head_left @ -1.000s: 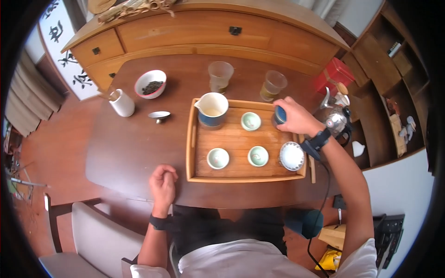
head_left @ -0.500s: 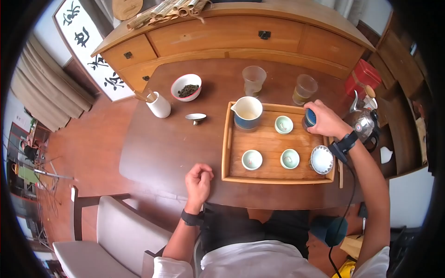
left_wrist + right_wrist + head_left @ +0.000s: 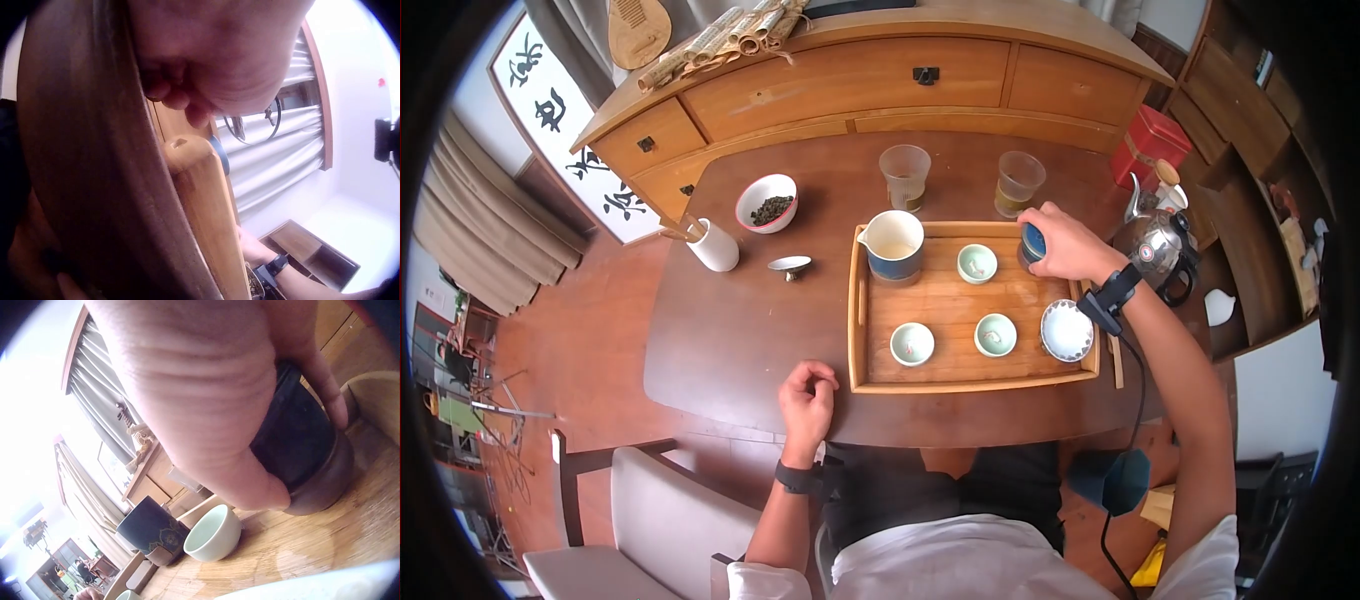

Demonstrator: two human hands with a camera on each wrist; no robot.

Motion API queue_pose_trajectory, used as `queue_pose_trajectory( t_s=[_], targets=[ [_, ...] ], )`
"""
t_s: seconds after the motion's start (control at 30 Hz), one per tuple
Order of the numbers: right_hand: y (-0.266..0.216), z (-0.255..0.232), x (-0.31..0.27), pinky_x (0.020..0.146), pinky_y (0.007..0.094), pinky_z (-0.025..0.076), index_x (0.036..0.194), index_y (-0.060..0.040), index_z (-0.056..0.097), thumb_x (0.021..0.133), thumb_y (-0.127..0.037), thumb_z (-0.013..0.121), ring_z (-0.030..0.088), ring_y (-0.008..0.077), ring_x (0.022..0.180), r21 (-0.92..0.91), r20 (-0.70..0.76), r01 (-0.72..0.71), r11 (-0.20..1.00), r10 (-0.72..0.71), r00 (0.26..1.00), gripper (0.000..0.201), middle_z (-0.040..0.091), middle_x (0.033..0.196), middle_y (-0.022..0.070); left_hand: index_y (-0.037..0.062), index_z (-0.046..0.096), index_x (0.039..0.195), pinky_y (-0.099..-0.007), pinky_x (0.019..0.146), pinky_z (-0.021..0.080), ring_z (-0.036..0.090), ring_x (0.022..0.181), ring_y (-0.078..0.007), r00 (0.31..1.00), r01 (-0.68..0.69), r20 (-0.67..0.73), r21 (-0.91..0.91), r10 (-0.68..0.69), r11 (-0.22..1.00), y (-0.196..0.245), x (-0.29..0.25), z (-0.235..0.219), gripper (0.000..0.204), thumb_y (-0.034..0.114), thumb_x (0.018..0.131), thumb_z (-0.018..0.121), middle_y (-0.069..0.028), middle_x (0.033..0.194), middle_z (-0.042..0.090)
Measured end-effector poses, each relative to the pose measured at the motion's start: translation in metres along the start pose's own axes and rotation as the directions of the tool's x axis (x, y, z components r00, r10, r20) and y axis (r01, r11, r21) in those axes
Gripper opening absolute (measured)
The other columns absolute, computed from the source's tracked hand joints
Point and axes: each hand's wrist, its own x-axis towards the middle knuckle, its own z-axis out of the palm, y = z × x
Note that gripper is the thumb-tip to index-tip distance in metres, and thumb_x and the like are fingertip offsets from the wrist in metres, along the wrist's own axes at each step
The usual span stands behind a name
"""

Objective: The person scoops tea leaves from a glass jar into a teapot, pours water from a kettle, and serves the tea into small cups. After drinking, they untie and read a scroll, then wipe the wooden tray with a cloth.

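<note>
My right hand (image 3: 1065,243) grips a dark blue cup (image 3: 1032,243) at the tray's back right corner; in the right wrist view thumb and fingers lie round the blue cup (image 3: 297,440), whose brown base meets the tray. The wooden tray (image 3: 970,384) also bears a blue-and-white pitcher (image 3: 894,247) with pale liquid, several small green cups (image 3: 977,263) and a patterned white bowl (image 3: 1067,331). My left hand (image 3: 807,402) rests at the table's front edge, left of the tray, its fingers loosely curled and holding nothing.
Behind the tray stand two glasses (image 3: 904,177). A bowl of dark leaves (image 3: 767,204), a white tool holder (image 3: 715,246) and a small strainer (image 3: 790,266) are on the left. A kettle (image 3: 1157,245) and red box (image 3: 1148,146) stand on the right.
The head view has shifted and turned. Relative to the tray, both hands have hardly moved, and my right hand keeps its grip on the blue cup.
</note>
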Motion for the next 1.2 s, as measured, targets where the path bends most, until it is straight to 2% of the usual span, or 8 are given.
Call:
queue_pose_trajectory(
  t_s=[0.23,0.37,0.83,0.93,1.2],
  targets=[
    [0.0004,0.0002,0.0001,0.093,0.0414,0.047,0.12,-0.0062,0.055,0.071,-0.015,0.075,0.056,0.04,0.108,0.0,-0.001,0.003,1.0,-0.003,1.0,0.054,0.054,0.112,0.0221,0.0011,0.064,0.084,-0.023,0.059,0.045,0.057,0.063,-0.0082,1.0,0.009,0.004,0.016,-0.009,1.0,-0.002,0.001,-0.0006,0.022,-0.009,0.081,0.044,-0.0032,0.069,0.064],
    [0.0008,0.0006,0.0012,0.094,0.0398,0.047,0.122,-0.006,0.054,0.067,-0.015,0.077,0.055,0.0388,0.108,0.005,0.018,-0.028,1.0,0.028,0.999,0.061,0.052,0.113,0.0198,0.0012,0.064,0.083,-0.0235,0.058,0.044,0.057,0.063,-0.0089,1.0,0.016,0.002,0.01,-0.016,1.0,-0.0035,0.0013,-0.0003,0.024,-0.01,0.081,0.043,-0.0031,0.069,0.064],
    [-0.0002,-0.0001,0.0008,0.093,0.0401,0.047,0.122,-0.0059,0.054,0.067,-0.015,0.077,0.055,0.0393,0.107,0.011,0.015,-0.025,1.0,0.025,1.0,0.06,0.052,0.113,0.0202,0.0009,0.064,0.083,-0.0232,0.057,0.044,0.056,0.062,-0.0081,1.0,0.017,-0.006,0.021,-0.017,1.0,-0.0005,0.001,0.0008,0.024,-0.01,0.082,0.043,-0.0032,0.068,0.064],
    [-0.0044,-0.0021,-0.0008,0.093,0.041,0.046,0.12,-0.0064,0.056,0.07,-0.015,0.075,0.056,0.04,0.108,0.009,0.009,-0.028,1.0,0.028,1.0,0.054,0.054,0.112,0.022,0.0009,0.064,0.083,-0.0234,0.057,0.044,0.056,0.062,-0.0084,1.0,0.017,-0.008,0.026,-0.017,1.0,-0.0017,0.0009,0.0007,0.023,-0.009,0.082,0.044,-0.0033,0.068,0.064],
    [-0.0024,-0.0006,0.0001,0.094,0.04,0.047,0.121,-0.0058,0.054,0.067,-0.014,0.076,0.055,0.0396,0.107,0.009,0.017,-0.04,0.999,0.04,0.999,0.059,0.052,0.113,0.0206,0.0011,0.064,0.083,-0.0237,0.057,0.045,0.056,0.062,-0.0087,1.0,0.009,-0.008,0.04,-0.009,0.999,-0.0004,0.0002,0.0007,0.023,-0.009,0.082,0.044,-0.0031,0.067,0.064]
  ],
)
